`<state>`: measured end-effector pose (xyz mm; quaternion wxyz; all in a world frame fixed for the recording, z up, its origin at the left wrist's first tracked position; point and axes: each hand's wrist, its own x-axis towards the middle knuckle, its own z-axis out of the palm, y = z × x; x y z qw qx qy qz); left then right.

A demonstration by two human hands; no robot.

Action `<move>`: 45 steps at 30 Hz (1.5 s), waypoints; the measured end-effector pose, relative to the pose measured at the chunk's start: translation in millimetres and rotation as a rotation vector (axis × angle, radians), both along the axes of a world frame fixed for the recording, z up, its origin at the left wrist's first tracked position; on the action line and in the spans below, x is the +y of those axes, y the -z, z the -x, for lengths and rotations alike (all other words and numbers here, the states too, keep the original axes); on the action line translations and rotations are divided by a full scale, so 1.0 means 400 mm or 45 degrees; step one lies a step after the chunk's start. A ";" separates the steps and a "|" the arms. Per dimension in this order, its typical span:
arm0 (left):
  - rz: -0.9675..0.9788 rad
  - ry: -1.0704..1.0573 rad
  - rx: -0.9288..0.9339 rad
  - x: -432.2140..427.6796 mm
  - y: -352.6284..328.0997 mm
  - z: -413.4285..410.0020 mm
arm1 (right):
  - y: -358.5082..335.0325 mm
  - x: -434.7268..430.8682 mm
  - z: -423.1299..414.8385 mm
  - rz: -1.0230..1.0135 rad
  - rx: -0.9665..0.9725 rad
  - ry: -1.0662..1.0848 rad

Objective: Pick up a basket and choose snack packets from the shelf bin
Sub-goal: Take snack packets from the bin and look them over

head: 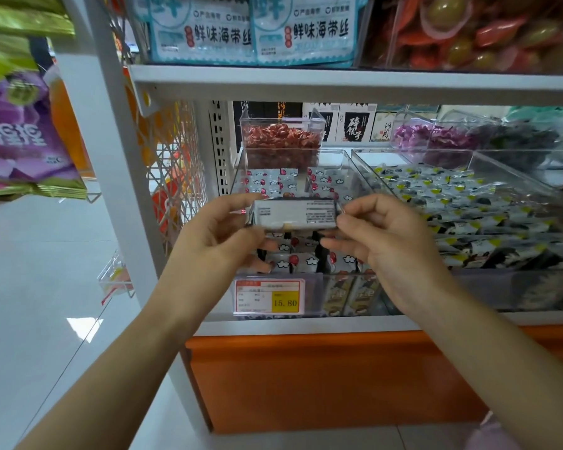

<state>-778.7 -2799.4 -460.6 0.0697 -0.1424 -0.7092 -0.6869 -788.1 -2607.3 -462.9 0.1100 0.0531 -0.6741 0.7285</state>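
A small silver snack packet with black print is held flat in front of the shelf, its back label facing me. My left hand pinches its left end and my right hand pinches its right end. Behind and below the packet is a clear shelf bin with several white packets marked with red dots and clouds. No basket is in view.
A second clear bin of black, white and yellow packets sits to the right. A small clear tub of red sweets stands at the back. A price tag reading 15.80 hangs on the bin front. Above runs a white shelf edge; an orange base is below.
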 end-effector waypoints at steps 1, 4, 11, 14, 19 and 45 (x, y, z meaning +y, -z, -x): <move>0.020 -0.015 0.018 0.000 -0.001 -0.002 | 0.001 -0.001 0.001 -0.004 0.000 -0.014; 0.071 -0.035 0.063 0.001 -0.004 -0.005 | 0.002 -0.002 0.004 0.005 0.033 -0.060; 0.093 0.023 0.023 -0.005 -0.001 -0.005 | -0.009 -0.002 -0.007 -0.107 0.171 -0.030; 0.132 0.031 0.023 -0.002 -0.003 -0.005 | -0.009 -0.004 -0.007 -0.226 0.244 0.041; 0.341 0.010 0.087 0.007 -0.001 -0.010 | -0.006 -0.003 0.001 -0.547 0.353 0.249; 0.569 -0.011 0.123 -0.030 -0.012 0.008 | -0.020 0.012 0.012 0.012 -0.148 -0.222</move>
